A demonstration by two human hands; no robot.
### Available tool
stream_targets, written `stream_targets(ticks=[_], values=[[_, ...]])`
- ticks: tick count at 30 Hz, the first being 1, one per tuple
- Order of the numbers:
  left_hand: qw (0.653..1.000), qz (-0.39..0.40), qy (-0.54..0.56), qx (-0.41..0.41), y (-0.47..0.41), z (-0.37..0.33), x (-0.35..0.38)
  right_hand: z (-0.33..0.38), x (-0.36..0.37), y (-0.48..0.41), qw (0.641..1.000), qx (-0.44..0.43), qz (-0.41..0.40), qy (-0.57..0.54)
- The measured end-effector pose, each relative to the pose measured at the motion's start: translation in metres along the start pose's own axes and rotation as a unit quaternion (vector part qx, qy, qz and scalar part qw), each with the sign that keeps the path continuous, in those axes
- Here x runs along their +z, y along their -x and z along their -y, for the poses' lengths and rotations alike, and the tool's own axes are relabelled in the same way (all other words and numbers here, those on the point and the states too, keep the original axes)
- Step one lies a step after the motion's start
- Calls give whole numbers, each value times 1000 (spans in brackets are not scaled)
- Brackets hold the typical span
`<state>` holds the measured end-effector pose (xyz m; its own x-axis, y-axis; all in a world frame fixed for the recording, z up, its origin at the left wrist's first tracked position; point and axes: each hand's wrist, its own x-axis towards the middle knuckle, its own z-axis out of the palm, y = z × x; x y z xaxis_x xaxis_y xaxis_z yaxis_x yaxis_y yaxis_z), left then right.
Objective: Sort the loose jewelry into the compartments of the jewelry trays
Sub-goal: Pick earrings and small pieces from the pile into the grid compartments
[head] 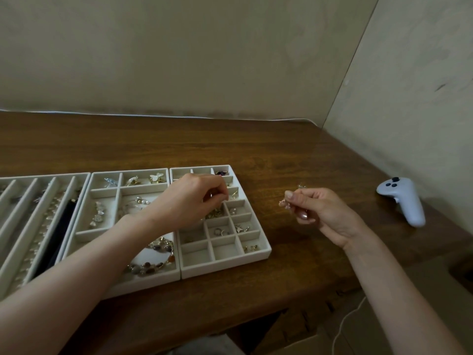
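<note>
Three trays (225, 268) hold jewelry (153, 265); right hand (320, 211) pinches some.

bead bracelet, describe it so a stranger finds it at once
On the wooden table, find the middle tray of the three white ones. The bead bracelet lies in its nearest compartment, the only piece with big brown and grey stones.

Wht trays (225, 266), brn wood table (256, 149), lt-blue controller (407, 201).
</note>
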<state>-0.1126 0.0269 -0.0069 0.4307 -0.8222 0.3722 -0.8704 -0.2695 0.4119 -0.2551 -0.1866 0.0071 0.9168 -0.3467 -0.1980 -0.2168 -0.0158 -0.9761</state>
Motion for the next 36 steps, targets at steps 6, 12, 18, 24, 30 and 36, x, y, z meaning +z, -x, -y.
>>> stream_targets(ticks=[6,12,18,24,30,36], values=[[1000,2,3,-1,0,-1,0,0,5,-1,1000,0,-25,9],[1000,1,3,1,0,0,0,7,28,18,989,-64,13,131],[1000,4,-3,6,0,1,1,2,63,27,959,-135,82,235],[1000,4,-8,6,-1,1,1,2,65,23,946,-152,35,283],[1000,-5,26,-3,-4,1,4,0,5,-5,951,-139,-176,213],[999,38,27,25,-35,-15,12,-21,-69,-39,939,-76,-249,223]])
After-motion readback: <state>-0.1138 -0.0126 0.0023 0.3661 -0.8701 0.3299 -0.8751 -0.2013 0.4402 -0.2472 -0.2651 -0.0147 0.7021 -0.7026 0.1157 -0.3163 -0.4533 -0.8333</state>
